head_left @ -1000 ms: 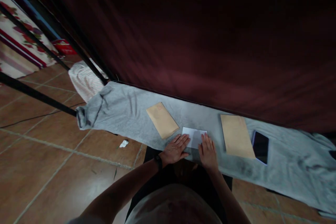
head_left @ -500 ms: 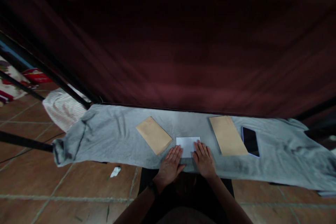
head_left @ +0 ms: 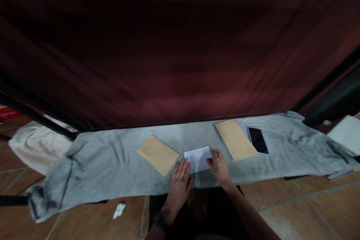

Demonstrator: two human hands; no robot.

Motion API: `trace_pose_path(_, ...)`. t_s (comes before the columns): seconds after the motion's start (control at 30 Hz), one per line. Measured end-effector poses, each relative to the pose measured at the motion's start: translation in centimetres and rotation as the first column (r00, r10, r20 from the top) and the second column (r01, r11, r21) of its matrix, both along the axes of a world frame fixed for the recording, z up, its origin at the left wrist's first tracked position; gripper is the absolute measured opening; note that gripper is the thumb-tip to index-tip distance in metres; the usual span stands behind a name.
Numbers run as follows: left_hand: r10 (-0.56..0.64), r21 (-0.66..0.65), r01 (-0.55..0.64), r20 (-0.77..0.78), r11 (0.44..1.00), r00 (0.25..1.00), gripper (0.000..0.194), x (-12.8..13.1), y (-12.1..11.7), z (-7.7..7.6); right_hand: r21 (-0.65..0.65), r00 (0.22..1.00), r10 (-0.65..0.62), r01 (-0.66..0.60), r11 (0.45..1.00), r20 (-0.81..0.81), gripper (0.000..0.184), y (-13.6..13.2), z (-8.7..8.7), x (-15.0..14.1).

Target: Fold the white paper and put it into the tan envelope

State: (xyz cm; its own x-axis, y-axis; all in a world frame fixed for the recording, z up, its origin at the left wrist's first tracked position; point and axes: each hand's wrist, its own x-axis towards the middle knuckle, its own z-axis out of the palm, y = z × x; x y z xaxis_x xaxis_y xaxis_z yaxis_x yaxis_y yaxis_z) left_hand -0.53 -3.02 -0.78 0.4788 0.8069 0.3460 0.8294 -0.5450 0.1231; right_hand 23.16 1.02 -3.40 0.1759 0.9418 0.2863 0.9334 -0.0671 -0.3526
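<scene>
1. Both our hands lie flat with fingers spread, gripping nothing: our left hand (head_left: pixel 180 180) presses the near left edge of the small white folded paper sheet (head_left: pixel 198 156), and our right hand (head_left: pixel 219 165) presses its near right corner.
2. That sheet rests on the long grey cloth (head_left: pixel 112 161), between two tan paper envelopes: the left envelope (head_left: pixel 158 154) and the right envelope (head_left: pixel 235 139).
3. Just beside the right envelope lies a black rectangular phone (head_left: pixel 258 140).

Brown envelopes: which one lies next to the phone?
The right envelope, its right edge beside the phone. The left envelope lies by the left hand, across the white paper.
</scene>
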Motion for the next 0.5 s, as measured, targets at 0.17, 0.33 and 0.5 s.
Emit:
trace_pose_path(0.17, 0.367, 0.022, -0.371, 0.11, 0.928, 0.924, 0.058, -4.8, 0.4, 0.5, -0.178, 0.994, -0.03, 0.011, 0.984, -0.102, 0.036, 0.6, 0.8, 0.2)
trace_pose_path(0.33, 0.502, -0.125, -0.508, -0.074, 0.852, 0.862, 0.047, -7.2, 0.6, 0.4, -0.241, 0.962, -0.012, -0.057, 0.969, -0.273, 0.014, 0.7, 1.7, 0.7)
trace_pose_path(0.5, 0.498, -0.15, -0.542, -0.249, 0.827, 0.83, 0.042, -6.4, 1.5, 2.0, -0.192, 0.705, -0.088, -0.069, 0.979, -0.704, 0.019, -0.3, 2.8, 1.1)
